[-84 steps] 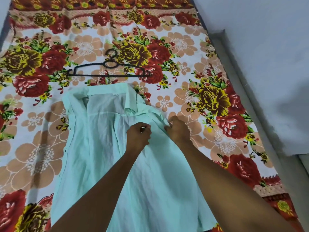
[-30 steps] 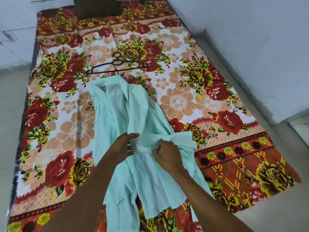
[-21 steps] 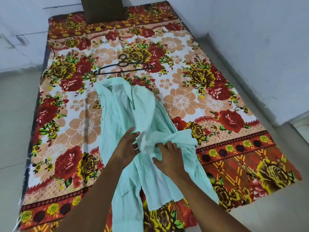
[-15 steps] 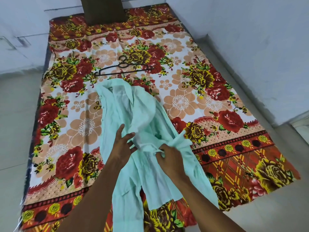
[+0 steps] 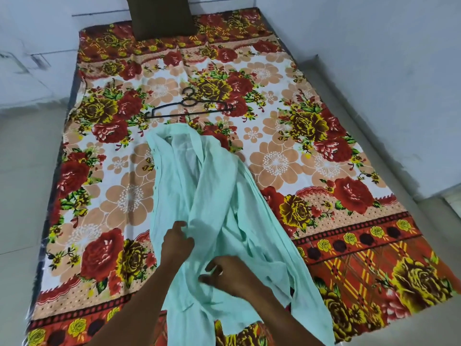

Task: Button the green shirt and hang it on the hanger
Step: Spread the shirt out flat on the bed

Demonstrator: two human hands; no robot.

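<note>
Hands (image 5: 204,258) on green shirt (image 5: 219,196) (unlabelled)

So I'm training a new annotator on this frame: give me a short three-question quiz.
1. True or false: the hanger lies on the shirt.
2. Which hand is nearer the collar: left or right?
3. What stands at the sheet's far end: A pillow, B bucket, C shoes?

Key: 1 false, it lies beyond the collar, apart from the shirt; 2 left; 3 A.
</note>
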